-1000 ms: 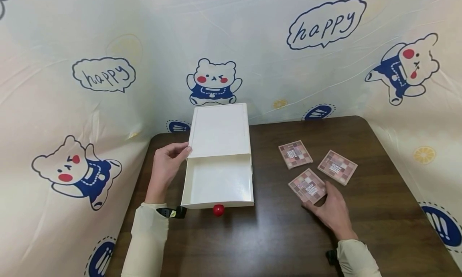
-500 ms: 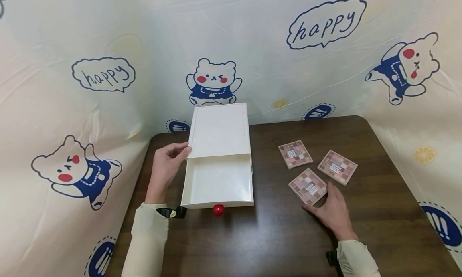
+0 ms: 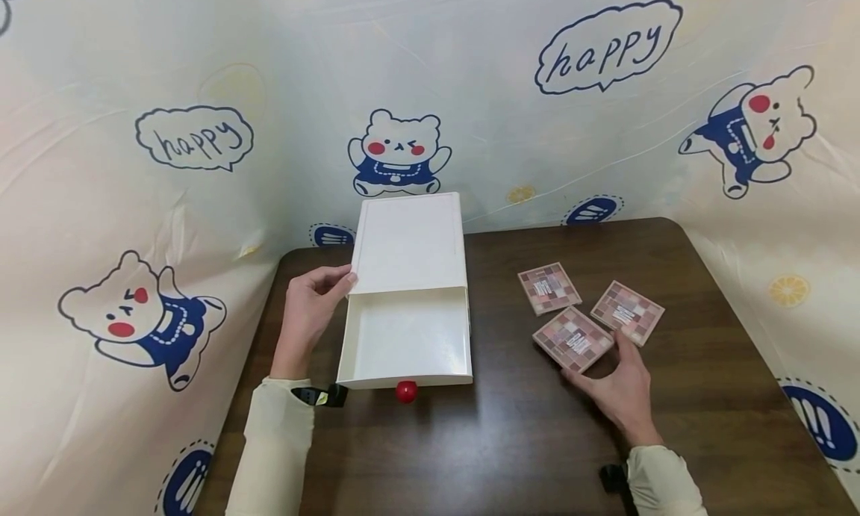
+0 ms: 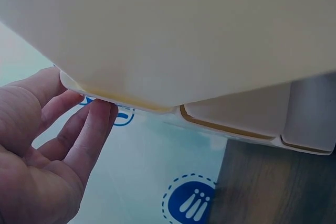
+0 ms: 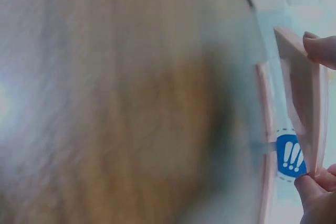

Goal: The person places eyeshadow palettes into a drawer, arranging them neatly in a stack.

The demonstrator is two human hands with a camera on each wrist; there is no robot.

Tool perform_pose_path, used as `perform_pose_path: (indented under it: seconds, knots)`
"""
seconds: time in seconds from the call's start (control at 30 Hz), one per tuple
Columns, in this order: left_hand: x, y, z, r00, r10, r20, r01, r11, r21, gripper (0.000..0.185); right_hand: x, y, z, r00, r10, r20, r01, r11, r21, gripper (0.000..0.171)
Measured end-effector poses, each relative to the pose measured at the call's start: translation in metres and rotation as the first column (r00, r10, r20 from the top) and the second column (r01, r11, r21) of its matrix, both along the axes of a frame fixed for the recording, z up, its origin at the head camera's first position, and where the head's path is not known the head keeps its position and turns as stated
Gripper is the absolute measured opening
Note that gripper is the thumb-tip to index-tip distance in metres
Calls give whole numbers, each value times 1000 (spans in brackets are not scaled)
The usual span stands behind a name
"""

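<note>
My right hand [image 3: 621,393] pinches a flat square eyeshadow palette [image 3: 575,341] with a pink checkered lid, thumb and fingers at its edges. In the right wrist view, the palette [image 5: 307,98] stands tilted between thumb and fingertips. Two similar palettes, one further back [image 3: 549,287] and one to the right [image 3: 628,313], lie on the table. My left hand [image 3: 310,311] touches the left side of a white drawer box [image 3: 410,240] with its fingertips. The box's drawer [image 3: 411,337] is pulled out toward me and holds nothing. In the left wrist view, the fingertips [image 4: 105,106] meet the box's edge.
A round red knob [image 3: 406,391] sits on the drawer front. The dark wooden table [image 3: 510,441] has rounded far corners. A patterned cloth [image 3: 497,113] with cartoon bears hangs behind it and along both sides.
My right hand has lifted the nearest palette slightly and turned it, its far corner now beside the back palette. The left hand and the drawer box have stayed still.
</note>
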State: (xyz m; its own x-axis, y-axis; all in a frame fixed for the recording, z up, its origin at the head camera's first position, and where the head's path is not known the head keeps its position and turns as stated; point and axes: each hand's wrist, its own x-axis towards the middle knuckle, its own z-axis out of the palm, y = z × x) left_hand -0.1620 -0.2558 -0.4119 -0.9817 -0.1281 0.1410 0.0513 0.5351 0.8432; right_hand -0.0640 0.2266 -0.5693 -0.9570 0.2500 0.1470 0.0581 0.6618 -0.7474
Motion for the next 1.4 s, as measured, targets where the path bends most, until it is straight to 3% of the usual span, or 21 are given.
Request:
perform_pose_path:
  seconds: [0.27,0.5,0.83,1.4]
  knots:
    - [1,0,0,1000,-1,-3,1,1000,-2,38,-1,-9,17,999,-11,-42,6,993,-114,118]
    - [1,0,1,1000,-6,-4,6,1000,-5,38,0,-18,37,997,-2,-83,-9,992,-129,114]
    - [2,0,3,1000,-5,8,5,1000,-4,38,2,-29,65,989,62,-136,-87,978,-187,111]
    - [1,-1,2,1000,-8,16,8,1000,6,38,2,-45,112,958,169,-230,-235,926,-297,110]
